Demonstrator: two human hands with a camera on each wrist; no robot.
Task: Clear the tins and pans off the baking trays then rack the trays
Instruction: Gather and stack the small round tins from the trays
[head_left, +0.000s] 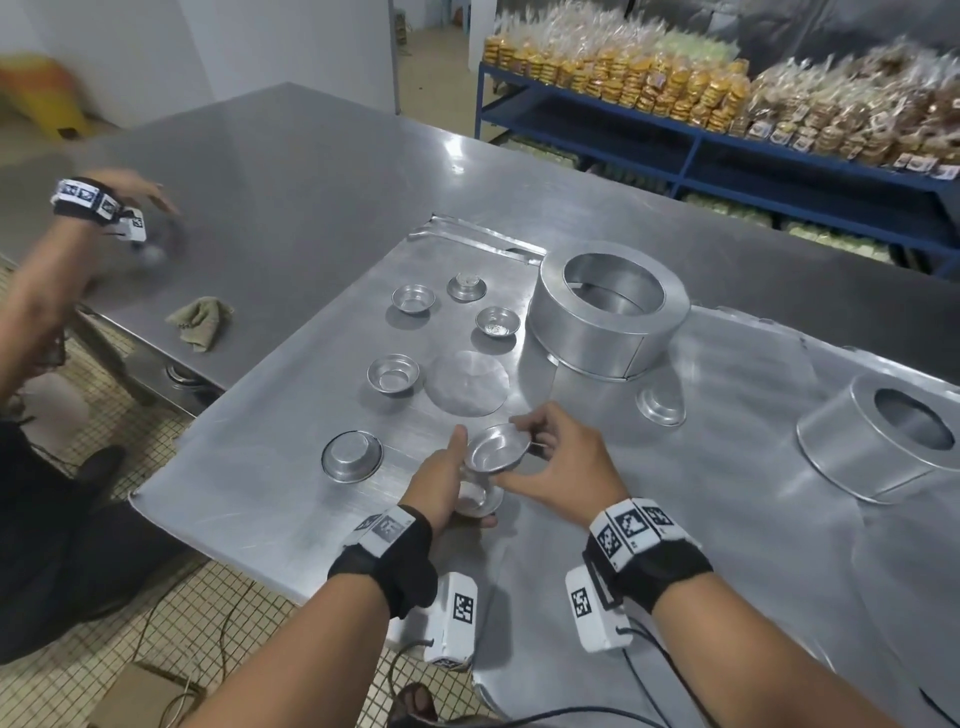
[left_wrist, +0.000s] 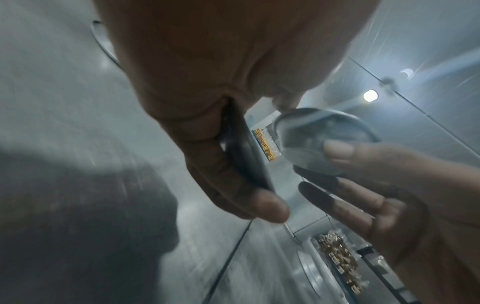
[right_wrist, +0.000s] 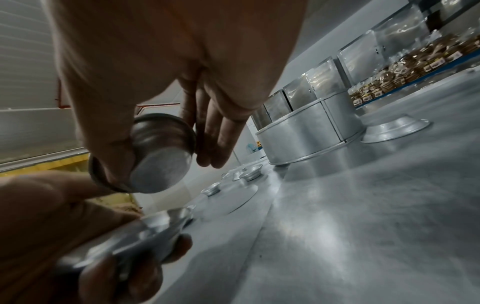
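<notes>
My left hand (head_left: 451, 480) grips a small round tin (head_left: 478, 503) (left_wrist: 244, 160) just above the near edge of the left baking tray (head_left: 249, 499). My right hand (head_left: 535, 460) pinches a second small tin (head_left: 496, 448) (right_wrist: 161, 156), tilted, right over the first. Several more small tins (head_left: 393, 374) lie scattered on this tray beside a flat metal disc (head_left: 470, 383). One tin (head_left: 660, 408) lies upside down on the right tray (head_left: 727, 519). Two large round pans (head_left: 608, 306) (head_left: 883, 436) stand on the trays.
The trays lie on a steel table (head_left: 311, 171). A crumpled cloth (head_left: 200, 322) lies on its left part. Another person's hand (head_left: 119, 205) moves, blurred, over the table's left side. Blue shelves (head_left: 675, 150) with bagged goods run behind the table.
</notes>
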